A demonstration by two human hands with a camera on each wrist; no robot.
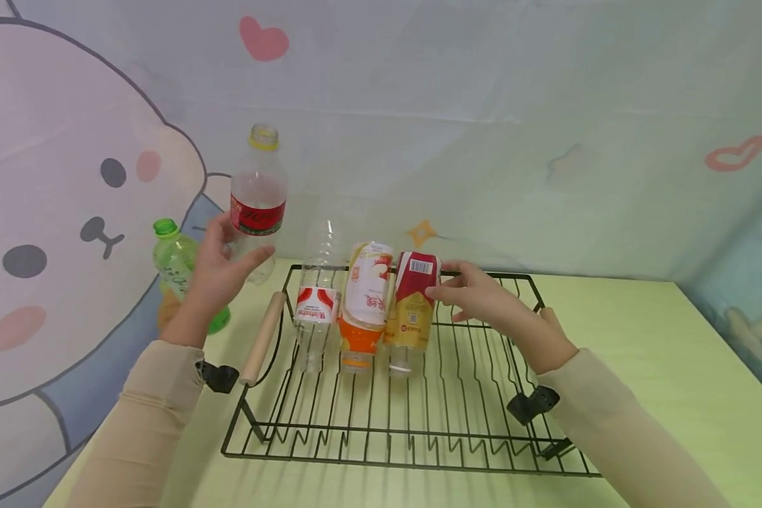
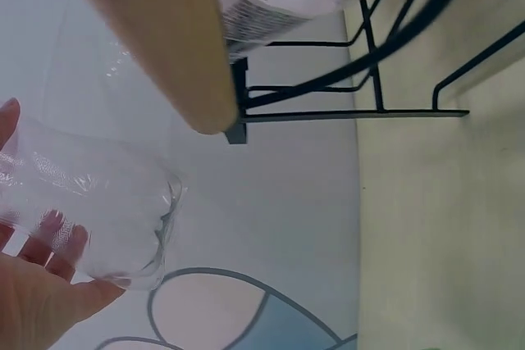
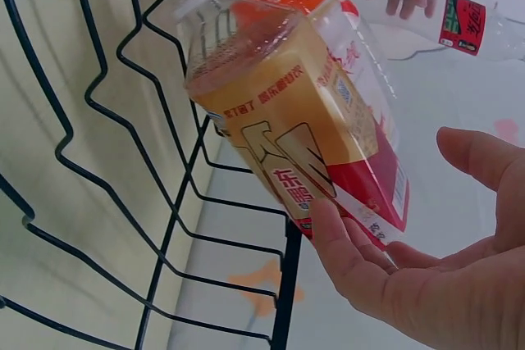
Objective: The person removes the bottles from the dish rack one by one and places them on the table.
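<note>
My left hand (image 1: pixel 219 264) grips the lower part of a clear plastic bottle (image 1: pixel 259 190), capless, with a red label and yellow neck ring. It holds the bottle upright above the left end of a black wire rack (image 1: pixel 387 430). My right hand (image 1: pixel 482 293) touches the side of a red-and-yellow labelled bottle (image 3: pixel 279 120) near its base, fingers fairly straight and thumb apart. That bottle lies neck toward me on the rack, beside an orange-and-white labelled bottle (image 1: pixel 366 289) and a clear bottle with a red-and-white label (image 1: pixel 316 305).
A green bottle (image 1: pixel 176 257) stands on the table left of the rack, partly behind my left hand. The rack has wooden handles, the left one (image 1: pixel 264 339) between the green bottle and the row. A printed cloth (image 1: pixel 381 106) hangs behind the pale green table (image 1: pixel 635 353).
</note>
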